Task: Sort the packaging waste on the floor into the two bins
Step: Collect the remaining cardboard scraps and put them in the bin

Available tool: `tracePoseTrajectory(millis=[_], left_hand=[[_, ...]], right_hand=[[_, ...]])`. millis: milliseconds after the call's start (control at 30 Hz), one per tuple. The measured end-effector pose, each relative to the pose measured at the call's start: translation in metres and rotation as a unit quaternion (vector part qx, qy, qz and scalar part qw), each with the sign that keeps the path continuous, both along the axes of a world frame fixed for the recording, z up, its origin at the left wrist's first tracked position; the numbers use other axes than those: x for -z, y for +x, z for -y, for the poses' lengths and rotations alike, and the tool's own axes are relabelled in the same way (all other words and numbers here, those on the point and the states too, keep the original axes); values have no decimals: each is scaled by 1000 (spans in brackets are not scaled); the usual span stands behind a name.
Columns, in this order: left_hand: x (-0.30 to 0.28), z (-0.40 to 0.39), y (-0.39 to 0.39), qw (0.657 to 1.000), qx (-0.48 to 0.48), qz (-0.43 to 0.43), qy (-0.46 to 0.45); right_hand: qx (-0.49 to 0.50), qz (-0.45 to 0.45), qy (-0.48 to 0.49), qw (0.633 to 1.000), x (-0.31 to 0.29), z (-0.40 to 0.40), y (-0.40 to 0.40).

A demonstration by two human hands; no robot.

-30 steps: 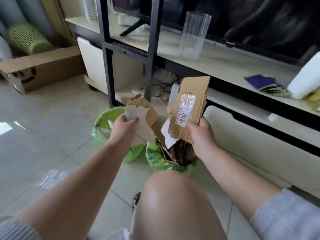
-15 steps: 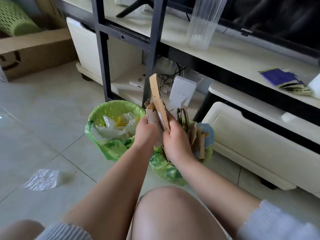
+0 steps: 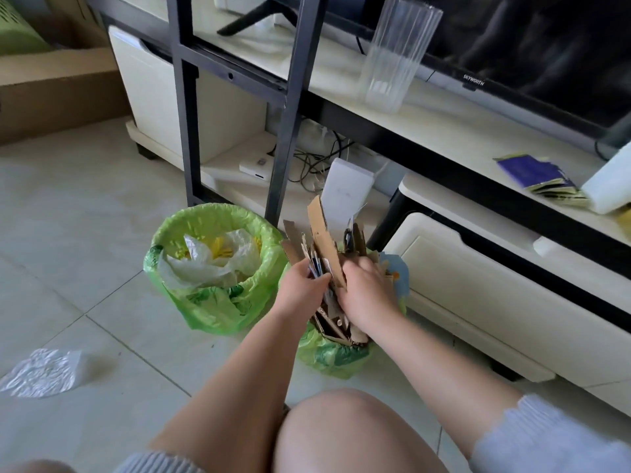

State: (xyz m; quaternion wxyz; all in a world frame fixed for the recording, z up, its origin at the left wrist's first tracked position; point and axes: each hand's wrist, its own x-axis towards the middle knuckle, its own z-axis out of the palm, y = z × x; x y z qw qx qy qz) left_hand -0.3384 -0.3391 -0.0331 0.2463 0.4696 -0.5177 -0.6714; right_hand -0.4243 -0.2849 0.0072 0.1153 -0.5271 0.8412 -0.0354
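I've got both hands down on the cardboard scraps [image 3: 324, 244] standing on end in the right bin [image 3: 336, 353] — my left hand [image 3: 302, 288] pinches the near edges and my right hand [image 3: 367, 291] curls over the bundle's right side. They look light and stiff but springy, so I'd grip low and squeeze flat. One flimsy plastic wrapper [image 3: 41, 372] lies on the floor, near left.

Both forearms reach forward and converge over the right bin [image 3: 336, 353], bare up to pale knitted cuffs near the elbows. The left hand [image 3: 302, 285] curls its fingers round the cardboard pieces [image 3: 324, 240] standing in that bin, thumb uppermost. The right hand [image 3: 363, 290] grips the same bundle from the opposite side (its knuckles face the camera), wrist bent downward.
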Motion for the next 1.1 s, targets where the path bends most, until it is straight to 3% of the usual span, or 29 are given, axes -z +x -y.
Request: tracePoseTrajectory(millis=[167, 467, 600, 667, 833, 933, 1100], left_hand=[[2, 3, -4, 999, -32, 1, -22], [14, 5, -18, 976, 19, 169, -139], [14, 7, -29, 988, 15, 117, -99], [15, 9, -32, 990, 18, 116, -73], [20, 11, -31, 974, 87, 209, -34], [27, 5, -25, 975, 89, 203, 12], [2, 7, -9, 985, 27, 164, -33]], right_hand=[[-47, -22, 42, 998, -17, 11, -7], [-48, -77, 171, 981, -17, 27, -13], [-46, -63, 206, 975, -7, 29, -22], [-35, -47, 208, 976, -2, 30, -26], [-57, -63, 180, 980, 23, 20, -29], [-75, -77, 159, 981, 32, 15, -30], [-75, -50, 77, 993, 25, 5, -39]])
